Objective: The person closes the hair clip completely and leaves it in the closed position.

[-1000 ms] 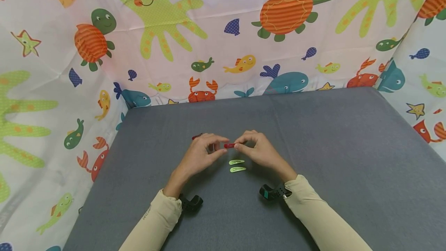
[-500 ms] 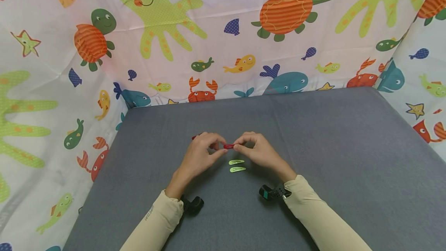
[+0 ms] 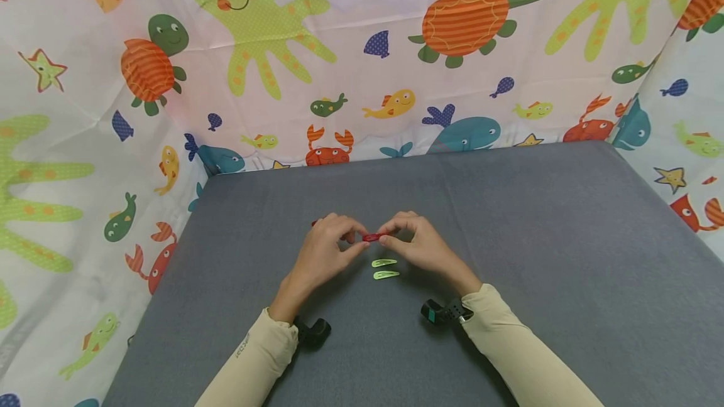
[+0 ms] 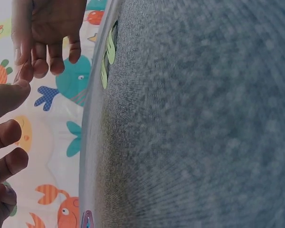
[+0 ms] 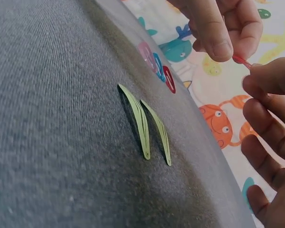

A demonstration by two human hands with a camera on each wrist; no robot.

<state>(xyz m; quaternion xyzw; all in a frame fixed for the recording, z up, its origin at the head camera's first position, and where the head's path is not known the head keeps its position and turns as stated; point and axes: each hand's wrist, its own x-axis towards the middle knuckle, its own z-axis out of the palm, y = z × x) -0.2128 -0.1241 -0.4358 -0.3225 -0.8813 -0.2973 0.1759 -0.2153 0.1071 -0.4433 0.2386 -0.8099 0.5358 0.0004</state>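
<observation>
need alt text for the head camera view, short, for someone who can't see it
Two hands in beige sleeves pinch a small red hair clip between them above a grey table, the left hand at one end and the right hand at the other. Two light green hair clips lie side by side on the table just below it; a sea-animal print cloth hangs behind.

Readable text: none can be made out in any view.
Left sleeve (image 3: 249, 357): a small dark mark near the cuff, perhaps lettering, too small and blurred to read.
Backdrop cloth (image 3: 362, 49): printed pictures only (octopus, turtles, fish, crabs, starfish, whales), no words or numbers.
Hair clips (image 5: 152, 128): plain, no brand or label visible.
Wrist devices (image 3: 444, 313): dark housings, no legible marking.
</observation>
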